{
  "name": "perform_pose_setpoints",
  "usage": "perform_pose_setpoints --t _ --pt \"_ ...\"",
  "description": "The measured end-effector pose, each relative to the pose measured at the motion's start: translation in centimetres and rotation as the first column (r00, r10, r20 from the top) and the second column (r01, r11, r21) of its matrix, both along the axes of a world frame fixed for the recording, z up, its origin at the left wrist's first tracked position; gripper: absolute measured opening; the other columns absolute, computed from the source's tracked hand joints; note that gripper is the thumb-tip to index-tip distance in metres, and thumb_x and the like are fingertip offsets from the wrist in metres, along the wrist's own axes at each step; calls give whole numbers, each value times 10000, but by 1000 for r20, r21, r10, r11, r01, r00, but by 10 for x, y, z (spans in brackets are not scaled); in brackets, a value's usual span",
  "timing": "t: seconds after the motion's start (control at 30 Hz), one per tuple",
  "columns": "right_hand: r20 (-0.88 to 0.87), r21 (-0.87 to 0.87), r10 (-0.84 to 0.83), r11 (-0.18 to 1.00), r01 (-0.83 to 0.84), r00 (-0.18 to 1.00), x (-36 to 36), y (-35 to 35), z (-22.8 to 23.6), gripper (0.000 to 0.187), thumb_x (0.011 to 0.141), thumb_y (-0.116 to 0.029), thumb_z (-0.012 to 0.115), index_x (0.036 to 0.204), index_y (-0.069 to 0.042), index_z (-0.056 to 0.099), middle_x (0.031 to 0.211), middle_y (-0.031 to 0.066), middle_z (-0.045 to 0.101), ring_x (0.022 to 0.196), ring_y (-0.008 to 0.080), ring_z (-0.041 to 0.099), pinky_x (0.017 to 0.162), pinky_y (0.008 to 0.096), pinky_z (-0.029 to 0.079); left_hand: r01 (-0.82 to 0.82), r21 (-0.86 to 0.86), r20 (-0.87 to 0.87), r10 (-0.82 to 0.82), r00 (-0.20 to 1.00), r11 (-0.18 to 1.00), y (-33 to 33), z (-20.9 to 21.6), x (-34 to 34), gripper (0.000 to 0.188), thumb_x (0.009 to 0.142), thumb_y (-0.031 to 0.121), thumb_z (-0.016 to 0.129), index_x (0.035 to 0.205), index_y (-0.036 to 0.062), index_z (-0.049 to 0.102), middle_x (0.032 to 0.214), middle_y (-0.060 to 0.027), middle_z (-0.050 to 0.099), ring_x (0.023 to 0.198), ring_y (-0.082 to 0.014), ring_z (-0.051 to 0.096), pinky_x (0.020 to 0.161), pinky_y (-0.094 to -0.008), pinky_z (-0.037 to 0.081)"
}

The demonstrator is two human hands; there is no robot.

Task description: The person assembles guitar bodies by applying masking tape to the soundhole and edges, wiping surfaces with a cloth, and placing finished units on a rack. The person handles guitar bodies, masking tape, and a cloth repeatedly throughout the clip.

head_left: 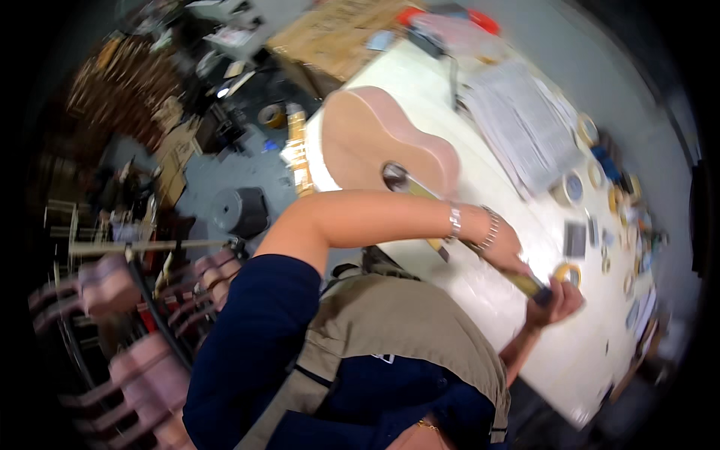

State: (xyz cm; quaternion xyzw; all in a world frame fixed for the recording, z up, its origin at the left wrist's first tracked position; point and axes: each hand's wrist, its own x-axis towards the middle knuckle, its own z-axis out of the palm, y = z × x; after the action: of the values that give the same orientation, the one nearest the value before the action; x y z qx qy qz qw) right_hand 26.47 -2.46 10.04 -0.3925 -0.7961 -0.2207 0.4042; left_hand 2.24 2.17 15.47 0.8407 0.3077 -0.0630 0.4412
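An unfinished acoustic guitar [352, 139] lies on the white worktable, its pale wooden body bare and a dark round soundhole showing. Its neck reaches to the right, with a yellowish strip along it, and passes partly under my left forearm. Farther along that neck, my left hand [501, 246], with bracelets at the wrist, is closed over it, fingertips pointing down its length. At the far end, my right hand [561, 301] grips the dark tip of the neck. Blur and the fingers hide the exact shape of that end.
Printed paper sheets [521, 124] lie beyond the guitar on the white worktable [480, 300]. Tape rolls [571, 189] and small tools line its right side. A cardboard box [337, 34] stands at the far end, a black stool [238, 211] on the left floor, and racked wooden parts [150, 375] at lower left.
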Motion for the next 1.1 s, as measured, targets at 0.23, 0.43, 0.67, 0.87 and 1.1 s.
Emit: perform_pose_setpoints --t 0.23,0.43,0.67,0.87,1.1 --pt "60 449 361 823 -348 931 -29 46 94 329 748 -152 756 1034 -85 608 1085 128 596 950 303 591 841 459 461 -403 -305 143 459 877 863 -89 61 -10 561 932 502 389 1074 -36 456 757 -149 607 704 -264 627 642 -384 506" --pt "-260 240 482 871 -428 836 -103 24 66 490 779 -131 736 1205 -23 518 1250 157 509 1162 313 489 943 410 430 -950 -60 422 871 253 305 -222 84 -145 391 953 387 413 1096 24 384 785 -86 563 744 -213 583 692 -351 472" --pt "-209 -356 512 753 -553 833 -160 -22 -12 369 842 -48 609 1202 -35 529 1286 165 421 1236 315 413 973 418 395 -814 75 812 509 -285 -576 -452 144 -285 571 937 520 365 1238 36 391 829 -56 552 777 -156 597 764 -306 500" --pt "-174 -503 503 694 -516 846 -238 -51 -38 324 860 -78 582 1182 -46 557 1311 168 404 1174 317 457 932 396 426 -466 -73 916 126 -380 -882 -629 202 -394 336 951 318 492 925 -15 530 793 -101 587 713 -177 602 663 -313 525" --pt "-125 -516 653 601 -611 747 -348 -110 -31 259 849 -57 571 1102 -10 596 1306 157 409 1144 317 481 922 404 424 -38 -91 968 -79 -237 -995 -785 253 -487 482 897 386 581 1065 7 334 800 -61 464 663 -146 512 633 -296 509"
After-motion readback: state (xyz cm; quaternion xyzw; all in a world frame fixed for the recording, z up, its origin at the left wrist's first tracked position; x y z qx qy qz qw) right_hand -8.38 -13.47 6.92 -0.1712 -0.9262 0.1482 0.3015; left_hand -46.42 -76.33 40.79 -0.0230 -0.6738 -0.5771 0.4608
